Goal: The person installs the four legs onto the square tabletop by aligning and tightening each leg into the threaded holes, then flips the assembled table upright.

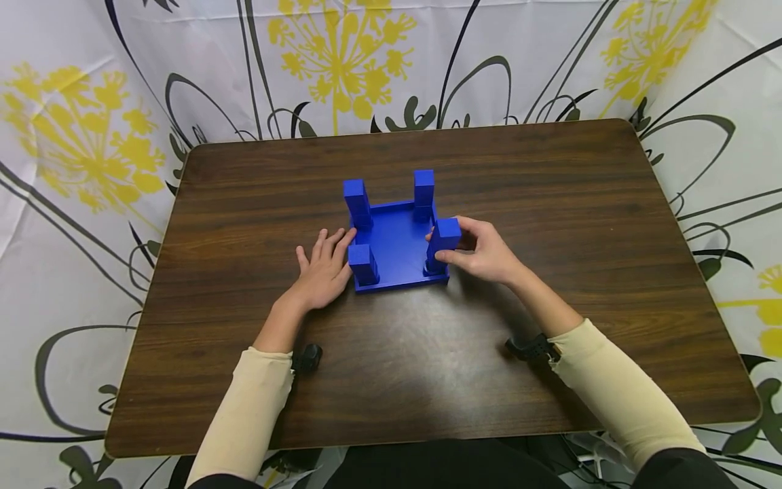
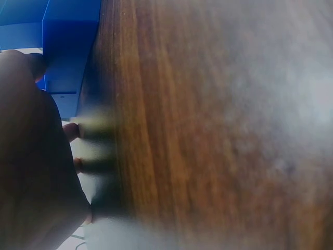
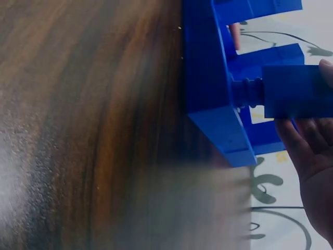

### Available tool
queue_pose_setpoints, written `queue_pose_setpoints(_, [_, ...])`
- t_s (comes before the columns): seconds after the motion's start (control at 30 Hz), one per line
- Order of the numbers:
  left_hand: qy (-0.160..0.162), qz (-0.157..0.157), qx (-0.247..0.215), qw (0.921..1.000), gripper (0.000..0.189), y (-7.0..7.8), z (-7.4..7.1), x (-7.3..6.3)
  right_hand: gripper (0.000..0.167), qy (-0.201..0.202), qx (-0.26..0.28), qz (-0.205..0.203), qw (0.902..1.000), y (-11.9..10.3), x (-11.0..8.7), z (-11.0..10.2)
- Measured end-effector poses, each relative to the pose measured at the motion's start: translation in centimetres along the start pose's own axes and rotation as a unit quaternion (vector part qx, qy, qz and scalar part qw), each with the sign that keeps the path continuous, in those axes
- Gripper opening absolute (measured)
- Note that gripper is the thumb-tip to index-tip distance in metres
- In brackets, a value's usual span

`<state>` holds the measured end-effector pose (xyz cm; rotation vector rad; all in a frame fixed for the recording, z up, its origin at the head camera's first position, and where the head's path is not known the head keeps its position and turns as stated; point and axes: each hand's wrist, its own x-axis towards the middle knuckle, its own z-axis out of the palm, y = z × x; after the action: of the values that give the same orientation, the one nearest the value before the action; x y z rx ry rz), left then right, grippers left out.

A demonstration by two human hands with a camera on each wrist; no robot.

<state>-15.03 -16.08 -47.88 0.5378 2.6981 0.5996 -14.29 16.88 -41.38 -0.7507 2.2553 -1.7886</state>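
A shallow blue square tray-like piece (image 1: 397, 241) lies on the table, with blue block legs standing at its corners. My right hand (image 1: 485, 251) pinches the near-right leg (image 1: 444, 238) between thumb and fingers. In the right wrist view, a ridged, screw-like end (image 3: 247, 92) shows between that leg and the tray corner. My left hand (image 1: 324, 275) lies beside the tray's left side with fingers spread, touching it near the near-left leg (image 1: 363, 265). The far-left leg (image 1: 358, 204) and far-right leg (image 1: 423, 195) stand upright without a hand on them.
The dark wood-grain table (image 1: 244, 204) extends around the tray on every side. A white cloth with yellow and grey plant prints (image 1: 214, 47) hangs behind and beside it. Each wrist wears a black strap device, such as the right one (image 1: 534, 348).
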Motion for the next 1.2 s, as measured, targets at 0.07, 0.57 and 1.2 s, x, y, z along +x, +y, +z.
queue_pose_setpoints(0.07, [0.0,0.001,0.001,1.0,0.059,0.0,0.0,0.0,0.036,-0.005,-0.011,-0.001,0.9999,-0.4,0.0,0.2])
queue_pose_setpoints(0.57, [0.001,-0.006,0.007,1.0,0.059,-0.1,0.0,0.1,0.041,-0.035,-0.019,0.006,0.9992,0.1,0.4,0.7])
queue_pose_setpoints(1.2, [0.003,-0.005,-0.002,1.0,0.06,-0.2,0.2,0.1,0.069,-0.124,0.016,-0.042,0.9912,2.4,1.0,-0.8])
